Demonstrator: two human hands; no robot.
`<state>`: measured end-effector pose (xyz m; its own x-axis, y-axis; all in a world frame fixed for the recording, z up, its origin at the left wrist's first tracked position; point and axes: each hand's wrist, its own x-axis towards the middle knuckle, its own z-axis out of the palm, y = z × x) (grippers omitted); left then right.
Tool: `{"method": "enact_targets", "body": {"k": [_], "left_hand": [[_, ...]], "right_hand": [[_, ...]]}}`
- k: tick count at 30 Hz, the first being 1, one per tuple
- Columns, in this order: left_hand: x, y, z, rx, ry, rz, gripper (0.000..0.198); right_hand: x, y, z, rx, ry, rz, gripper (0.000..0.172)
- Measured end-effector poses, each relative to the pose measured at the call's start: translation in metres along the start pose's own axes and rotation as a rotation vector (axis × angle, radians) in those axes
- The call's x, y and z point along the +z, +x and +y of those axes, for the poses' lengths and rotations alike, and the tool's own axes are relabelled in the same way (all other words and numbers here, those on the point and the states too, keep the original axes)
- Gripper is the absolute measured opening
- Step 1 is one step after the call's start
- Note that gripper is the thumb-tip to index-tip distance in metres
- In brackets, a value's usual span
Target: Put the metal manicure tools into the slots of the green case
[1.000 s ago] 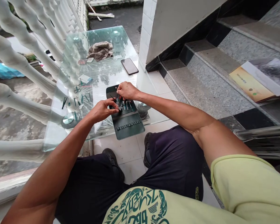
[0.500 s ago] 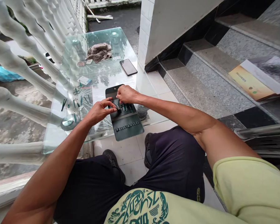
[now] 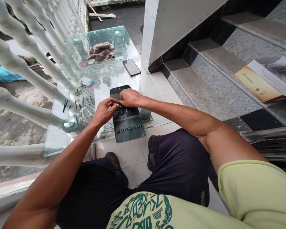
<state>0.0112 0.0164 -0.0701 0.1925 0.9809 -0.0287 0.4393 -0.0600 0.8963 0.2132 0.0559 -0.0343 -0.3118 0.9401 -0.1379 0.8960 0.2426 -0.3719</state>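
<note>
Fingers of the left hand (image 3: 105, 111) and right hand (image 3: 131, 98) converge over the upper half of a fold-out tool case (image 3: 128, 137), thumb and forefinger of the left nearly meeting, the right curled with its knuckles uppermost. Whether either hand grasps an item cannot be told: the right fingertips are concealed behind the hand itself, and the narrow dark shape between the two sets of fingers is too small to identify. Likewise, tools tucked in the case beneath the right hand are partly covered and cannot be counted.

Case lies open on the glass table (image 3: 107, 35), snap button (image 3: 119, 89) toward twelve o'clock, a row of elastic loops (image 3: 129, 128) across the lower flap toward six. That flap appears to project past the near table edge.

Taking the case as dial centre, a smartphone (image 3: 131, 67) lies face up at twelve o'clock, well apart from both hands. A crumpled cloth (image 3: 101, 52) is at eleven. At ten o'clock lie small scissors (image 3: 82, 86), with a flat packet (image 3: 86, 81) just beside them; black tweezers (image 3: 64, 107) are near nine, among slim implements whose types are hard to make out against reflections in the glass. Toward three o'clock, on the stone stairs (image 3: 197, 73), stands an open carton (image 3: 256, 85), cut off by the frame; its dark contents are blurred.
</note>
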Motion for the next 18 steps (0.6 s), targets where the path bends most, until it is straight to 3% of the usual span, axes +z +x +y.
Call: {"method": "enact_targets", "body": {"k": [4, 8, 15, 18], "left_hand": [[-0.006, 0.002, -0.010, 0.033, 0.059, -0.028, 0.031], [-0.007, 0.004, -0.022, 0.086, 0.254, 0.017, 0.041], [0.002, 0.009, -0.025, 0.110, 0.387, 0.145, 0.004], [0.003, 0.010, -0.023, 0.089, 0.381, 0.169, 0.008]], "right_hand": [[0.000, -0.001, 0.002, -0.008, 0.004, -0.008, 0.013], [0.003, 0.001, 0.010, -0.048, 0.051, -0.001, 0.017], [0.009, 0.008, 0.021, -0.078, 0.116, 0.031, 0.015], [0.010, 0.007, 0.022, -0.089, 0.142, 0.044, 0.018]]}}
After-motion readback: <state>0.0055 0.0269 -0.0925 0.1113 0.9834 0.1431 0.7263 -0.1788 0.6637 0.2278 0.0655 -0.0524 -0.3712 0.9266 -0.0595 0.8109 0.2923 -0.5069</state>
